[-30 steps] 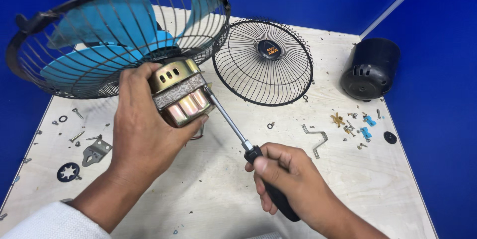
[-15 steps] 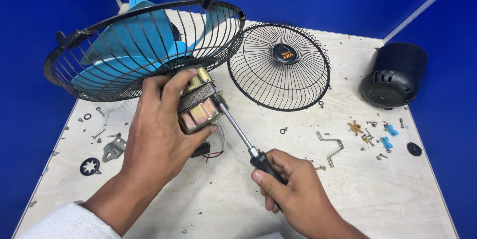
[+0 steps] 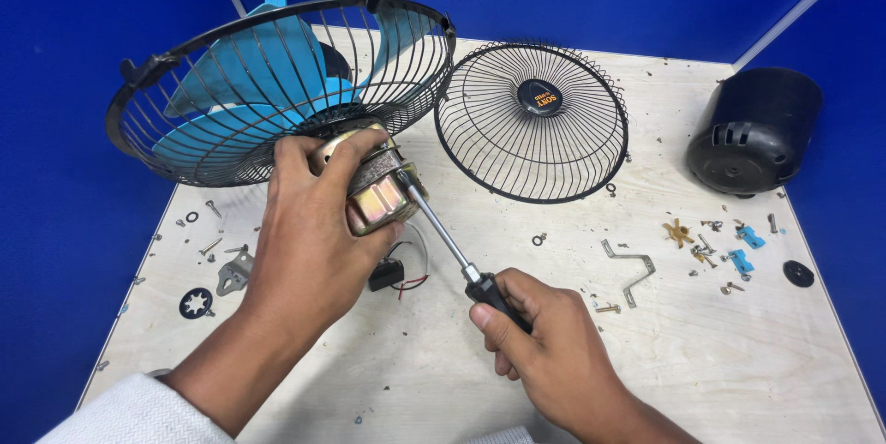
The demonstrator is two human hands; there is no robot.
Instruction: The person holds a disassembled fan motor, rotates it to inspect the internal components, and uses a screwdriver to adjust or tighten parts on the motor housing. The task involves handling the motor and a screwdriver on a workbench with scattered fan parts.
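At centre left of the frame, the left hand (image 3: 309,232) was clenched around the fan motor (image 3: 374,187), a brass-coloured unit with visible windings, held above the plywood worktop (image 3: 517,352) against the rear of the wire fan guard (image 3: 277,84) with blue blades (image 3: 231,102) inside. The right hand (image 3: 554,352), at lower centre, was grasping the black handle of a screwdriver (image 3: 461,264), whose metal shaft ran up and left with its tip meeting the motor's right side. Thin red and black wires led from beneath the motor to a small black component (image 3: 386,273) lying on the worktop. A detached front grille (image 3: 531,121) lay at upper centre, a black motor housing (image 3: 752,130) at upper right. Loose screws and brackets (image 3: 632,264) lay scattered right of centre, further small hardware (image 3: 217,264) at left.
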